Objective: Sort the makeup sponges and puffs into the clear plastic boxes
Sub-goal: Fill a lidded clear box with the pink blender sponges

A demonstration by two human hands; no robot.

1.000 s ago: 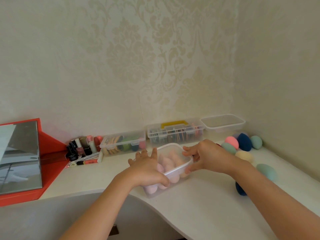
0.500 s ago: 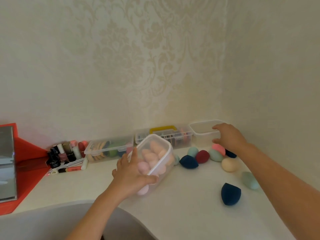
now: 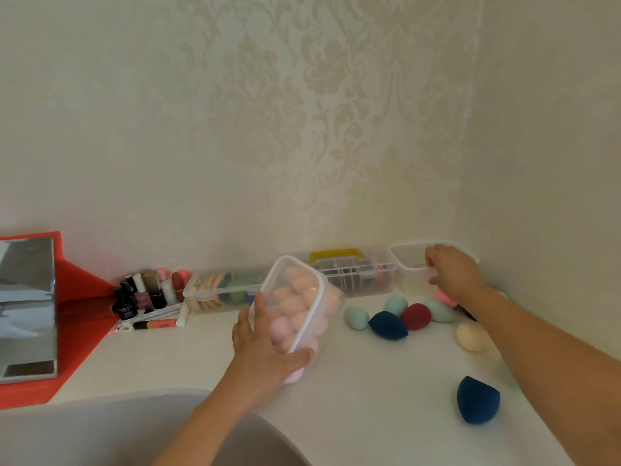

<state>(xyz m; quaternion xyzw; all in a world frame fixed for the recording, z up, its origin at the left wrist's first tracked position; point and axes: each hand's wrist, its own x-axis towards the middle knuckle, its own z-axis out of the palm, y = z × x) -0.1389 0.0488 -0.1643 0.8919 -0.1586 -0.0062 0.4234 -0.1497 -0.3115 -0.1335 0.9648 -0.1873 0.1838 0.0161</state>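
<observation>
In the back right corner, the empty clear plastic box (image 3: 405,261) has the right hand (image 3: 452,277) gripping its near rim. The loose egg-shaped makeup sponges (image 3: 416,316) lie on the white counter (image 3: 369,398) just in front, nearer that hand. The left hand (image 3: 258,344) grips the tilted clear box of pink sponges (image 3: 309,317), its long axis running away from the person.

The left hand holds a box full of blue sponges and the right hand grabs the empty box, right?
Not blue: the head view shows the left hand holding a box full of pink and peach sponges. The right hand does grip the empty box.
</observation>
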